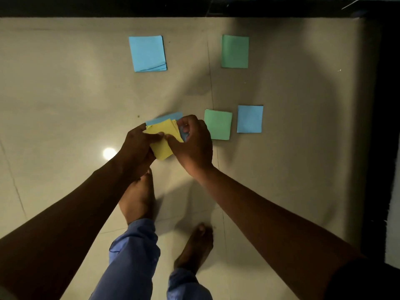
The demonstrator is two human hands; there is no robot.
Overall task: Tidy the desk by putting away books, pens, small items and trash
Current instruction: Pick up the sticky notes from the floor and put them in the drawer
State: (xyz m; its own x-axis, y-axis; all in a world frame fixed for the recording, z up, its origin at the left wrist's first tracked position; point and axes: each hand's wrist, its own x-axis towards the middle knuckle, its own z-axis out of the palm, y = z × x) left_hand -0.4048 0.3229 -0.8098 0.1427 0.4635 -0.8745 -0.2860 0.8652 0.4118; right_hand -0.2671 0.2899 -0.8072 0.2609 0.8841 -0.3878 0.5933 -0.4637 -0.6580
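Both hands meet over a beige tiled floor. My left hand (pixel 138 146) and my right hand (pixel 192 141) together grip a small stack of yellow paper squares (pixel 163 131), with a blue sheet (pixel 164 118) showing behind it. On the floor lie a blue stack (pixel 147 53) at the far left, a green square (pixel 234 51) at the far right, another green square (pixel 218 124) just right of my right hand, and a blue square (pixel 250 119) beside that.
My bare feet (pixel 138 198) (pixel 194 245) and blue trouser legs (pixel 132 256) stand below the hands. A dark wall base (pixel 194 6) runs along the top and a dark strip (pixel 387 126) down the right side. A lamp glare (pixel 109 153) shines on the tiles.
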